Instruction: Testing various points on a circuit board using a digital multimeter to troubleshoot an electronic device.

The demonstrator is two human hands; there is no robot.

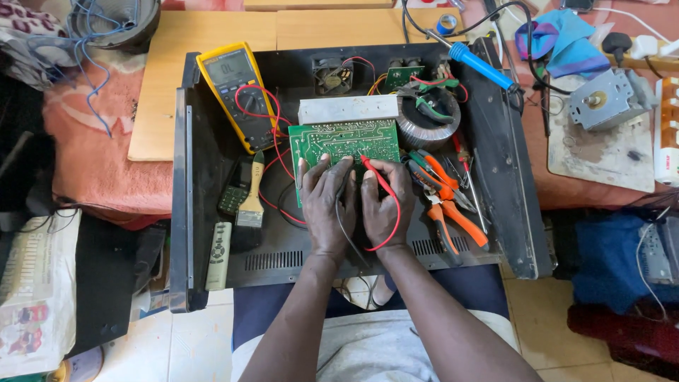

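Probing a thin, brittle circuit board (pixel 344 140), best held by its edges; our left hand (pixel 327 205) pinches the black probe, our right hand (pixel 385 205) the red probe (pixel 378 178).

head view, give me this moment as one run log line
left hand: black probe on green circuit board | right hand: red probe on board | yellow multimeter: upper left

head cam, looking down, close on workbench (pixel 212 42)
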